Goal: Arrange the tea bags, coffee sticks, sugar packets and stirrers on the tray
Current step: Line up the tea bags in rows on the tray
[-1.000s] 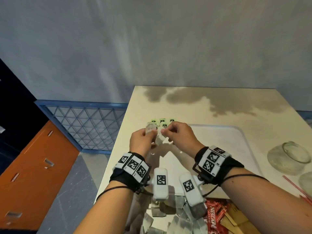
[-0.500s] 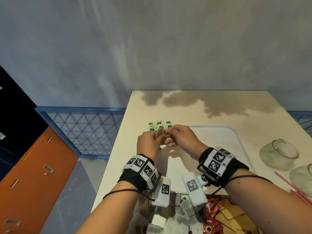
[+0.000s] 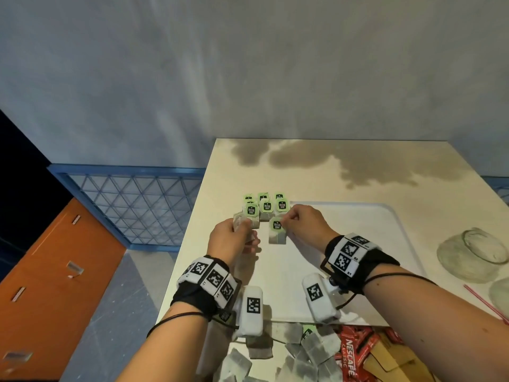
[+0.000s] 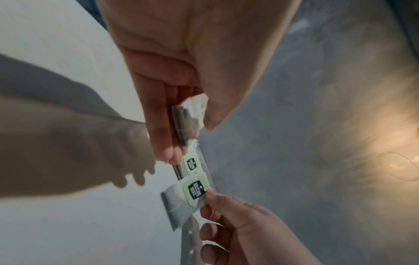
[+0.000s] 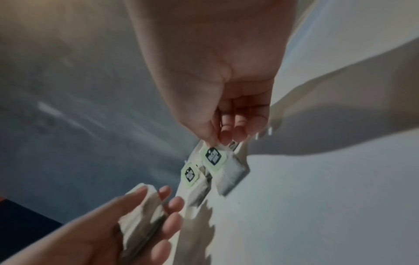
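Observation:
Several tea bags with green tags (image 3: 265, 206) lie in rows at the far left corner of the white tray (image 3: 358, 244). My right hand (image 3: 287, 220) pinches the green tag of one more tea bag (image 3: 276, 231), just in front of those rows; whether it touches the tray I cannot tell. The same bag (image 4: 181, 202) and the pinched tag (image 5: 213, 156) show in the wrist views. My left hand (image 3: 242, 226) grips a small stack of tea bags (image 4: 188, 122), also seen as the stack (image 5: 142, 215), at the tray's left edge.
A loose pile of tea bags (image 3: 303, 351), red coffee sticks (image 3: 355, 351) and brown sugar packets (image 3: 391, 359) lies near the table's front edge. Two glass jars (image 3: 476, 255) and a red stirrer (image 3: 484, 301) are on the right. The table's left edge drops to the floor.
My hands were together at the stack; now they have parted. The right hand has drawn one tea bag off and brought it down in front of the rows.

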Action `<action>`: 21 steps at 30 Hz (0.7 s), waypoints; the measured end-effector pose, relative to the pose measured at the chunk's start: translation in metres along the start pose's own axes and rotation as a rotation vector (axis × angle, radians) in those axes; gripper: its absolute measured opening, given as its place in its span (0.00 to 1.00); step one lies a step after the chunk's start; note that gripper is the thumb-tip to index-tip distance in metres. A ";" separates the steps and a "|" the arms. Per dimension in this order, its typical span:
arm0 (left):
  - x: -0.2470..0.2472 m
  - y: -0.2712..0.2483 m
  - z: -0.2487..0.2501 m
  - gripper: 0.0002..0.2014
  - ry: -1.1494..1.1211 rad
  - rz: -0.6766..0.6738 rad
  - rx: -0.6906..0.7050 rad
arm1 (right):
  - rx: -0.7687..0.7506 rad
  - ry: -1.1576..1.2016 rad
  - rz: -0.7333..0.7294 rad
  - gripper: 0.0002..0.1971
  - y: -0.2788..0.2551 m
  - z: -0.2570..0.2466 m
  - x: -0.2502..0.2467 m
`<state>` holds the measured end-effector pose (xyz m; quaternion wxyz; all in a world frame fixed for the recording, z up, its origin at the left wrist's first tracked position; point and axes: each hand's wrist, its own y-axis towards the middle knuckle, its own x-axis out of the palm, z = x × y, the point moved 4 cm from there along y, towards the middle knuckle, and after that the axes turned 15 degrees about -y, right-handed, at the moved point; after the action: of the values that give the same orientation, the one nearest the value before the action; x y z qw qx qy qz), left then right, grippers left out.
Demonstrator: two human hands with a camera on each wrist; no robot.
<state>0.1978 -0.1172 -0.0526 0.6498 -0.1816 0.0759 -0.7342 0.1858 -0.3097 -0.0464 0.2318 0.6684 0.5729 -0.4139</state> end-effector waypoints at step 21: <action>-0.019 -0.007 0.014 0.05 0.047 0.008 0.152 | -0.114 0.274 0.017 0.10 0.005 -0.037 -0.007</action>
<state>0.1977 -0.0953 -0.0407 0.6626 -0.1141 0.0359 -0.7394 0.2011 -0.2860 -0.0218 0.1926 0.7093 0.6158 -0.2838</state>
